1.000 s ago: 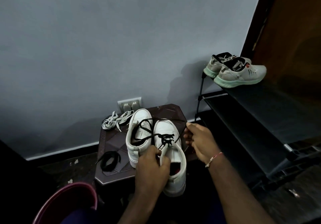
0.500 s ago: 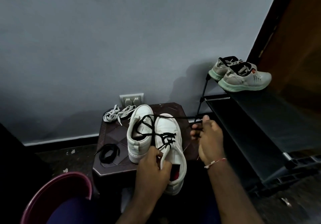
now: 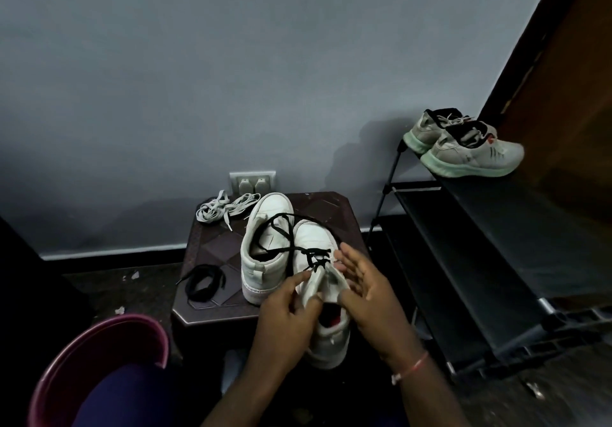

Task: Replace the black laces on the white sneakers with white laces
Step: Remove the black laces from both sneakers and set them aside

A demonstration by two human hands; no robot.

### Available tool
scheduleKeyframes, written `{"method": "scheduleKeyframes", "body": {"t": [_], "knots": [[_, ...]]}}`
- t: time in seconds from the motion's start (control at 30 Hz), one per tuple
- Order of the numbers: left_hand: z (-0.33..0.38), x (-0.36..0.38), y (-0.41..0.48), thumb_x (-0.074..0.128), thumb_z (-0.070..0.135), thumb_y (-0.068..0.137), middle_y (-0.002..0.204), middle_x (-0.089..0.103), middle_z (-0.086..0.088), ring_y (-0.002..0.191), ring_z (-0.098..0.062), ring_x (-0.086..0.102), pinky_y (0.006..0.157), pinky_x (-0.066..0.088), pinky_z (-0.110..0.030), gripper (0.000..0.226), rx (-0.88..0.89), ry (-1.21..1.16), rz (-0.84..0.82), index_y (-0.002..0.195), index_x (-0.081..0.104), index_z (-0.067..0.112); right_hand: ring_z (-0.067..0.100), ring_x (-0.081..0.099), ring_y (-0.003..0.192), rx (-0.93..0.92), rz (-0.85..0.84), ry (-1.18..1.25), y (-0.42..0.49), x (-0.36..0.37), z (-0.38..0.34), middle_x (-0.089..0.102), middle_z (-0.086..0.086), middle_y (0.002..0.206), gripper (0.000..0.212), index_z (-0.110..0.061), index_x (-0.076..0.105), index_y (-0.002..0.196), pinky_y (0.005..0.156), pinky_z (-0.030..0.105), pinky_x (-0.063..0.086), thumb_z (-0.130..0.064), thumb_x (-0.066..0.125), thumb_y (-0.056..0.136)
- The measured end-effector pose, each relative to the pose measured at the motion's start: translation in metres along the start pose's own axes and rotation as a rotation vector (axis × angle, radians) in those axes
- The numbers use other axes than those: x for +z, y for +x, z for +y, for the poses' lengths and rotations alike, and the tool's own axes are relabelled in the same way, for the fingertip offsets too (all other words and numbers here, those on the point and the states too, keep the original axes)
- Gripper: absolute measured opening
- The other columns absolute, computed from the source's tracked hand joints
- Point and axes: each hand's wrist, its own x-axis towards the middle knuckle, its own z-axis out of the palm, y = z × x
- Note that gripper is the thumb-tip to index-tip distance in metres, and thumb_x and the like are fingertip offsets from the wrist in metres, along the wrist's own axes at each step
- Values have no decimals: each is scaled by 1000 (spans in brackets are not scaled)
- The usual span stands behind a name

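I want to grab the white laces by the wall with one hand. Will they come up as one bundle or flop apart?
The white laces lie in a loose tangle of flat loops, so they are probably limp and light. Pinched mid-pile, most would likely lift together, with the free ends dangling. They rest on the brown stool, apart from the sneakers, so little should snag.

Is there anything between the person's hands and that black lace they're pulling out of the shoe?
Nothing visible is in the way. The left hand holds the near white sneaker at its tongue, right beside the black lace. The right hand is open, its fingertips next to the laced eyelets.
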Motion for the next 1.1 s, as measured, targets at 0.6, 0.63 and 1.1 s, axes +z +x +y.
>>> {"method": "scheduleKeyframes", "body": {"t": [0.6,0.63,1.1], "knots": [[38,-27,58,65,19,81,47,54,5,42,-7,46,49,35,-23,22,26,483,-43,60,63,13,-3,57,115,-57,99,-6,0,14,6,64,-8,121,61,-23,55,120,102,23,46,15,48,73],[31,-29,54,65,21,82,50,56,4,47,-8,50,50,37,-23,20,35,569,-106,63,66,14,-5,59,111,-56,106,-24,2,13,5,65,-10,117,61,-25,57,115,101,23,47,18,48,72],[12,-8,27,68,13,87,65,68,0,51,-7,57,49,45,-19,3,-86,-65,-54,88,71,13,1,65,104,-189,235,-52,-13,19,14,70,-17,106,55,-24,62,107,90,15,49,19,50,73]]}}
